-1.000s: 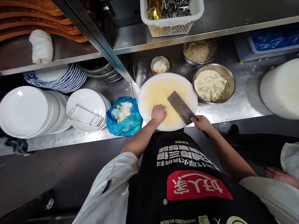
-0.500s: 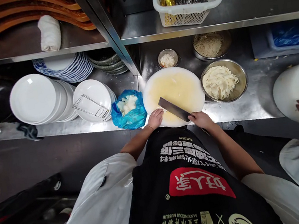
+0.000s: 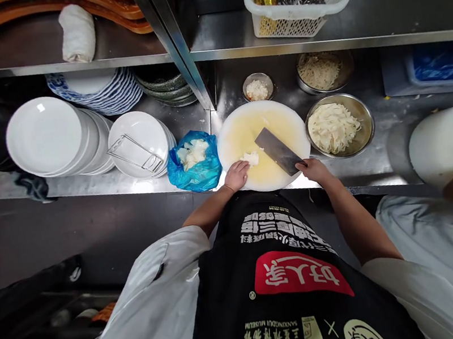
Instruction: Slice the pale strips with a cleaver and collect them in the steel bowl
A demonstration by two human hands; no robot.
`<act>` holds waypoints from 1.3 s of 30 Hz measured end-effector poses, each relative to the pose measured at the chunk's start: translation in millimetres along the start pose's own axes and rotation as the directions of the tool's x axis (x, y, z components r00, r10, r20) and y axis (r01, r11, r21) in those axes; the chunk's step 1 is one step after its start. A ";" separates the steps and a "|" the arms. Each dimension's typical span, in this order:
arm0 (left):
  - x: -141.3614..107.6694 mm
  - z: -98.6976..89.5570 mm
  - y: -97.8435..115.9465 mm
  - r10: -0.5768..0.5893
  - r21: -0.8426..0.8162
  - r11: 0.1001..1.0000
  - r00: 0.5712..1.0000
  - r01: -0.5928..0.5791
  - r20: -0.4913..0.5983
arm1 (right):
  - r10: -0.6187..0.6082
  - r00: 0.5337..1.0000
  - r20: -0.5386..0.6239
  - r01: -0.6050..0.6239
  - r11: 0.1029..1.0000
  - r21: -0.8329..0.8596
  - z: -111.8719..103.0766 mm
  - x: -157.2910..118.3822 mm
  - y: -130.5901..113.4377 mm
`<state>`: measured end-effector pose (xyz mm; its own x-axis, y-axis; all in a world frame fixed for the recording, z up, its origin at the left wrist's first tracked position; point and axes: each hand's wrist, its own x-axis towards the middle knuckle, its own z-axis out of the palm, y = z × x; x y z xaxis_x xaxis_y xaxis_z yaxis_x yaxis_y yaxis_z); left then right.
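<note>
head cam: worn on head | faces forward, down | apron (image 3: 307, 300) close below, hands (image 3: 237, 176) mid-frame, counter (image 3: 372, 169) beyond

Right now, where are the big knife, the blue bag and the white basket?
Big knife (image 3: 279, 151): head view, middle of its blade.
Blue bag (image 3: 196, 180): head view, its crumpled front.
White basket (image 3: 296, 11): head view, its front rim.

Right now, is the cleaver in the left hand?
No, the right hand holds the cleaver by its handle end, while the left hand is at the near-left edge of the white cutting board.
</note>
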<state>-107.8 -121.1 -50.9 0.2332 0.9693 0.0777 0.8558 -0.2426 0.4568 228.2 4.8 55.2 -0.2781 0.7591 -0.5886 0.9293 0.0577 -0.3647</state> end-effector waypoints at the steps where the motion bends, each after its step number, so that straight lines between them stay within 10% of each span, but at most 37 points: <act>1: 1.6 -2.7 1.0 -0.004 -0.003 1.000 1.000 0.004 -0.004 | -0.004 1.000 -0.013 0.004 1.000 -0.020 1.1 -1.2 0.7; 12: 33.2 -19.3 3.4 0.043 0.036 0.998 0.995 -0.046 0.092 | -0.097 0.992 -0.076 0.091 0.993 -0.078 27.4 -51.3 -6.7; 39: 18.9 -6.9 2.5 0.035 -0.010 0.999 0.999 -0.035 0.042 | -0.135 0.988 0.075 0.144 0.981 -0.133 -2.8 -1.4 -16.6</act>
<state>-104.4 -103.1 -42.2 0.2823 0.9577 0.0567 0.8427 -0.2758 0.4623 213.8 4.6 64.1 -0.4186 0.6935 -0.5863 0.9034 0.2523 -0.3466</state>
